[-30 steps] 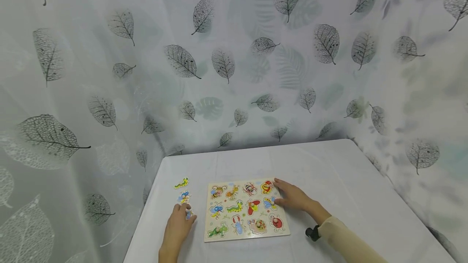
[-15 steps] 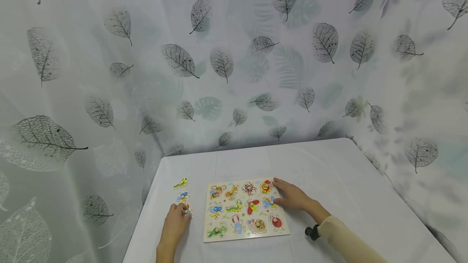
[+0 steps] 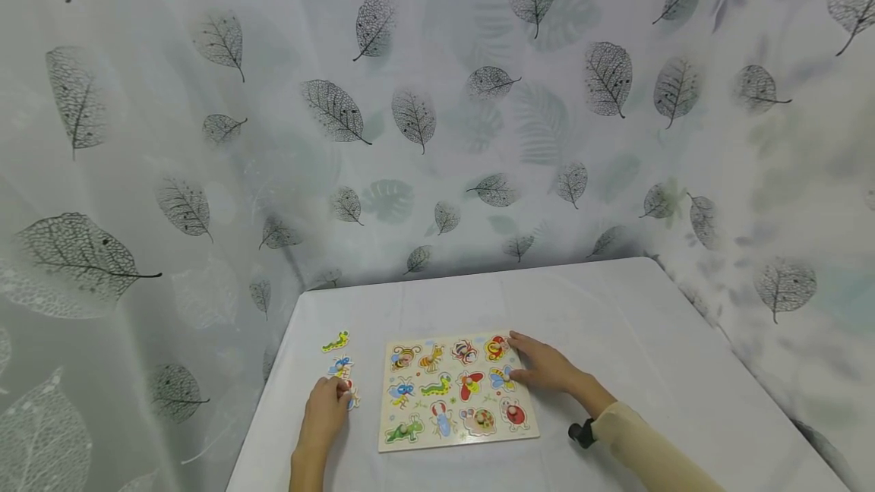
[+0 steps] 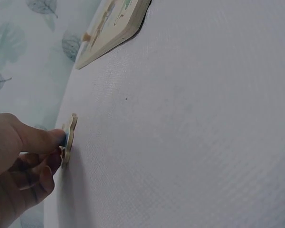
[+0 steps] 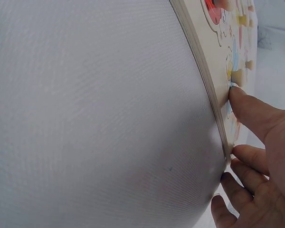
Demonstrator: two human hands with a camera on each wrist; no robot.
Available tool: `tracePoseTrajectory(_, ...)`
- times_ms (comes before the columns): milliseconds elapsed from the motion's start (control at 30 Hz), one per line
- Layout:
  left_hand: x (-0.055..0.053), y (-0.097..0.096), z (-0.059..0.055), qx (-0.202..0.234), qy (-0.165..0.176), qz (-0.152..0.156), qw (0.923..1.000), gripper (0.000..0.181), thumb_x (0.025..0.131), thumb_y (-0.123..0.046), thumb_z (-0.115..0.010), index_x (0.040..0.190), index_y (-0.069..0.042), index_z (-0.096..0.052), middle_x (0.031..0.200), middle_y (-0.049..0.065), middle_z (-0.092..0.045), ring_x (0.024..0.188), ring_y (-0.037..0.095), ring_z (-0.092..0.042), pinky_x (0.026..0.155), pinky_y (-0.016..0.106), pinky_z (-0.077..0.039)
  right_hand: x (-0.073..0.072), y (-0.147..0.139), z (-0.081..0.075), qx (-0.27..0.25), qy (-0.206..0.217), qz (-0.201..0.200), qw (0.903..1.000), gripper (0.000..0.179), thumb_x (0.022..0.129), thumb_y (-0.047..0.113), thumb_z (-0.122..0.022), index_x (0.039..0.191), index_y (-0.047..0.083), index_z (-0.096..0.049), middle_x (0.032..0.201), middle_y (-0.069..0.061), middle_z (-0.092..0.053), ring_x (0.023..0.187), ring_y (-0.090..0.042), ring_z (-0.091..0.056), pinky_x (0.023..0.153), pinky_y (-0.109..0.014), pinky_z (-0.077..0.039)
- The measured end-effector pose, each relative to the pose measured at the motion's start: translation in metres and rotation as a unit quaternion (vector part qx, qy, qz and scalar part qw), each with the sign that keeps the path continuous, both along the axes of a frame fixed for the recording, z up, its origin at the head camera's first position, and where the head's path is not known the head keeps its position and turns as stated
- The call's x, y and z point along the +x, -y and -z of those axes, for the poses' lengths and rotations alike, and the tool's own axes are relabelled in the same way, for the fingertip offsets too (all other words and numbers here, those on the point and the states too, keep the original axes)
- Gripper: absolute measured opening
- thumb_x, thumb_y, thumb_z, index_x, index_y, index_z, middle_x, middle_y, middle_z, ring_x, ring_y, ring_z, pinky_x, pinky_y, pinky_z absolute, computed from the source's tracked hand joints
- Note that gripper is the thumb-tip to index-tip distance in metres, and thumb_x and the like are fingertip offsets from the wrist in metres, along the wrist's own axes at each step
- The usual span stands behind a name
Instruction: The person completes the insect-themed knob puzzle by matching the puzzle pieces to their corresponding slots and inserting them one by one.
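Note:
My left hand [image 3: 323,412] pinches a small wooden puzzle piece [image 4: 70,140] between thumb and fingertips, to the left of the puzzle board. Red and blue parts of this piece show beside the fingers in the head view. Its edge stands close over the cloth in the left wrist view. The puzzle board [image 3: 472,438] carries several colourful insect pictures, some with peg knobs. At its right side lies my right hand [image 3: 550,364], the thumb [image 5: 247,107] touching the board's face near a bee and the fingers spread along the edge by the far corner.
A green caterpillar piece [image 3: 336,341] and a blue winged insect piece [image 3: 340,367] lie left of the board, beyond my left hand. A white cloth covers the table [image 3: 601,310]. Leaf-patterned curtains [image 3: 437,135] hang behind it and along the sides.
My left hand has drawn slightly back to the left, and its fingers have closed in on the puzzle piece. My right hand keeps its place on the board.

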State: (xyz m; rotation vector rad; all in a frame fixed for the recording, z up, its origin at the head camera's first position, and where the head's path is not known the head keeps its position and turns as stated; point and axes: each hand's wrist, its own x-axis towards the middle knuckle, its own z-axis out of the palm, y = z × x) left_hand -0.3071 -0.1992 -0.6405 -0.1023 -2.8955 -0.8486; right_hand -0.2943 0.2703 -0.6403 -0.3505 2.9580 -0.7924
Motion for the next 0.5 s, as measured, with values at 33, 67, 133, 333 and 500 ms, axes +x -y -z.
tracePoseTrajectory(33, -0.0001, -0.0002, 0.0, 0.0, -0.001, 0.0, 1.0, 0.006, 0.095, -0.005, -0.074, 0.096, -0.002, -0.069, 0.088, 0.005, -0.057, 0.077, 0.016, -0.055, 0.066, 0.03, -0.049, 0.0, -0.0001, -0.0001, -0.001, 0.0, -0.001, 1.0, 0.078, 0.09, 0.036, -0.083, 0.153, 0.003, -0.05, 0.165, -0.013, -0.04, 0.149, -0.039, -0.04, 0.118, -0.059, -0.037)
tracePoseTrajectory(67, 0.0, -0.0005, -0.0001, 0.0, -0.002, 0.0, 1.0, 0.006, 0.095, -0.005, -0.074, 0.096, -0.002, -0.069, 0.088, 0.005, -0.057, 0.078, 0.016, -0.055, 0.066, 0.03, -0.049, -0.0002, -0.0002, 0.0, -0.002, 0.001, -0.001, 1.0, 0.078, 0.09, 0.036, -0.083, 0.153, 0.004, -0.05, 0.165, -0.013, -0.04, 0.149, -0.039, -0.04, 0.119, -0.059, -0.037)
tracePoseTrajectory(133, 0.0003, -0.0009, -0.0007, 0.0, -0.008, 0.002, 1.0, 0.006, 0.094, -0.004, -0.074, 0.095, -0.002, -0.069, 0.088, 0.006, -0.057, 0.078, 0.017, -0.055, 0.066, 0.03, -0.05, -0.0006, -0.0006, 0.0004, -0.005, 0.003, -0.001, 1.0, 0.077, 0.091, 0.035, -0.083, 0.153, 0.004, -0.05, 0.165, -0.013, -0.04, 0.15, -0.039, -0.04, 0.119, -0.059, -0.037)
tracePoseTrajectory(333, 0.0017, -0.003, -0.0047, 0.008, -0.006, -0.001, 0.9999, 0.006, 0.095, -0.004, -0.074, 0.095, -0.002, -0.068, 0.09, 0.006, -0.058, 0.08, 0.017, -0.056, 0.067, 0.031, -0.051, -0.0027, -0.0018, 0.0031, -0.013, 0.008, -0.003, 0.9999, 0.076, 0.092, 0.035, -0.082, 0.153, 0.004, -0.05, 0.166, -0.012, -0.039, 0.15, -0.039, -0.039, 0.119, -0.059, -0.036)
tracePoseTrajectory(500, 0.0031, -0.0102, -0.009, 0.024, -0.021, 0.011, 0.9994, 0.007, 0.094, -0.004, -0.075, 0.097, -0.002, -0.07, 0.091, 0.005, -0.059, 0.08, 0.015, -0.056, 0.068, 0.029, -0.051, -0.0027, -0.0022, 0.0028, -0.012, 0.009, -0.005, 0.9999, 0.076, 0.092, 0.036, -0.082, 0.153, 0.005, -0.05, 0.166, -0.012, -0.039, 0.15, -0.038, -0.039, 0.12, -0.058, -0.036)
